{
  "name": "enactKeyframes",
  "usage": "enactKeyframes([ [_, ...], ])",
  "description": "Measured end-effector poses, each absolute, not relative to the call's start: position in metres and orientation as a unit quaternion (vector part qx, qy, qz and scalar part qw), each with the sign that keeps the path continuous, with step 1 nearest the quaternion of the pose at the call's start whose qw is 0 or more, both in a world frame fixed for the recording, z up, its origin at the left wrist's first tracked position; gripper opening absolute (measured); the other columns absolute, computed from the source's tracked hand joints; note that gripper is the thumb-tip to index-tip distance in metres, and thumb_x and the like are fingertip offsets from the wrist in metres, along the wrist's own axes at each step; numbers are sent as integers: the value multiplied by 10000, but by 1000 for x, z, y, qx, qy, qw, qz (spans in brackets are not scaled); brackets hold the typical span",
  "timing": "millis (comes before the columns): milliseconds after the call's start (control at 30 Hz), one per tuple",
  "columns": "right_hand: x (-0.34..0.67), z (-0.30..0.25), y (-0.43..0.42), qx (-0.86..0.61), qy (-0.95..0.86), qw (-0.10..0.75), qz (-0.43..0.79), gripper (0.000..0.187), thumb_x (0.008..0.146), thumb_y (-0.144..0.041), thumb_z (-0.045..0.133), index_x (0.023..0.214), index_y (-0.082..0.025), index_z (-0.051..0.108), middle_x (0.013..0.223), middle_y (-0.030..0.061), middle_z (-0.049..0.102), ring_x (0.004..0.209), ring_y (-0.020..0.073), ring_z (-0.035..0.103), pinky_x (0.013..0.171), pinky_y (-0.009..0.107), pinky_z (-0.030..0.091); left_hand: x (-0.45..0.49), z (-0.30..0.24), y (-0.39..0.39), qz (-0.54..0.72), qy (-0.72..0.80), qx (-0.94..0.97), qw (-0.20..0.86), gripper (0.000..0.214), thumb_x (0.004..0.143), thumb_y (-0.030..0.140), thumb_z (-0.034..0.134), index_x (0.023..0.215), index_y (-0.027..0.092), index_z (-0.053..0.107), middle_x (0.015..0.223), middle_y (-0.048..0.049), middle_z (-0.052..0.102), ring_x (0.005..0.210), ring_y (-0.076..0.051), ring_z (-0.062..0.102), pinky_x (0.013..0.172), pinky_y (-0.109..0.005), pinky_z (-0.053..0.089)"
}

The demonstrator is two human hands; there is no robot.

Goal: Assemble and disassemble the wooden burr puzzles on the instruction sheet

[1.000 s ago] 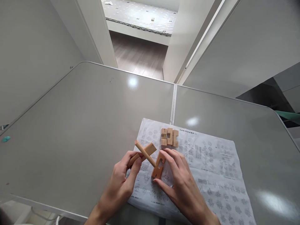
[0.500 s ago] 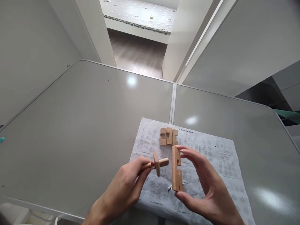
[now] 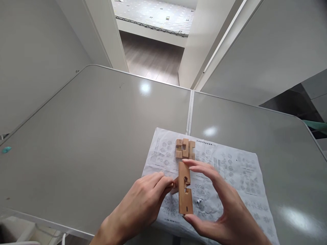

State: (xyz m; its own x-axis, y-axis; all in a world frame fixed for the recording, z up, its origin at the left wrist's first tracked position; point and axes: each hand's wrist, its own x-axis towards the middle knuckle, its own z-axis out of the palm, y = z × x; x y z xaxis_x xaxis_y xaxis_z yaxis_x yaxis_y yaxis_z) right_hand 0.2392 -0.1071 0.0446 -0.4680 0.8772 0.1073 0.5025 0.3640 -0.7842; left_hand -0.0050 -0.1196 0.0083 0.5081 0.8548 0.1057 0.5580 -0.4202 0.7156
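Note:
My left hand (image 3: pixel 146 195) is closed on some joined wooden puzzle pieces (image 3: pixel 175 186), mostly hidden behind the fingers and the other block. Between the thumb and fingertips of my right hand (image 3: pixel 222 200) stands a long notched wooden block (image 3: pixel 184 190), held by its two ends. Its notches face right, and a small dark mark shows near its lower end. The held pieces meet or overlap in view just left of the notches; whether they touch I cannot tell. Beyond my hands, several notched wooden blocks (image 3: pixel 185 148) lie together on a printed paper sheet (image 3: pixel 242 190).
The grey table (image 3: pixel 102 136) has a metal seam (image 3: pixel 190 112) running away from me. A small dark-and-white scrap (image 3: pixel 198 201) lies on the paper. A teal spot (image 3: pixel 6 149) shows at the left edge. Beyond the table are a doorway and a bed (image 3: pixel 153 13).
The notched block in my right hand has moved left, up to the pieces in my left hand. Those pieces, plainly visible before, are now largely covered.

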Motion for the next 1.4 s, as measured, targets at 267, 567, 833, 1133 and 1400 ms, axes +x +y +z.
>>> enactKeyframes([
  [267,242,50,-102,-412,-806,224,361,780,796,-166,818,1471,-299,451,1498,93,644,1408,281,625,1117,385,599,-8,2,-125,221,415,826,310,186,1098,137,466,1152,219,624,901,-7,666,722,-162,615,669,-273,502],
  [567,233,43,-103,-416,-793,213,391,856,748,-167,867,1471,-348,445,1503,72,654,1381,311,653,1063,415,633,-6,11,-127,282,431,762,392,162,1120,181,421,1213,250,534,1014,-24,751,837,-168,728,754,-255,565],
  [833,232,28,-115,-440,-745,235,444,765,679,-96,814,1334,-334,497,1461,49,675,1291,279,716,1040,345,612,2,20,-127,305,420,754,402,156,1115,134,358,1149,245,461,945,-3,684,731,-129,625,704,-229,522],
  [1133,238,20,-122,-492,-677,270,477,606,714,-154,822,1204,-297,496,1445,91,665,1326,289,683,1064,375,588,15,15,-123,274,461,806,250,259,1113,146,387,1302,213,551,966,-41,686,800,-193,622,701,-299,532],
  [1400,246,12,-122,-520,-618,298,508,540,797,-266,867,1204,-311,515,1485,94,648,1418,304,612,1154,451,530,7,3,-127,254,497,799,226,555,1118,299,470,1654,248,335,1316,-140,653,1173,-279,673,1000,-441,605],
])
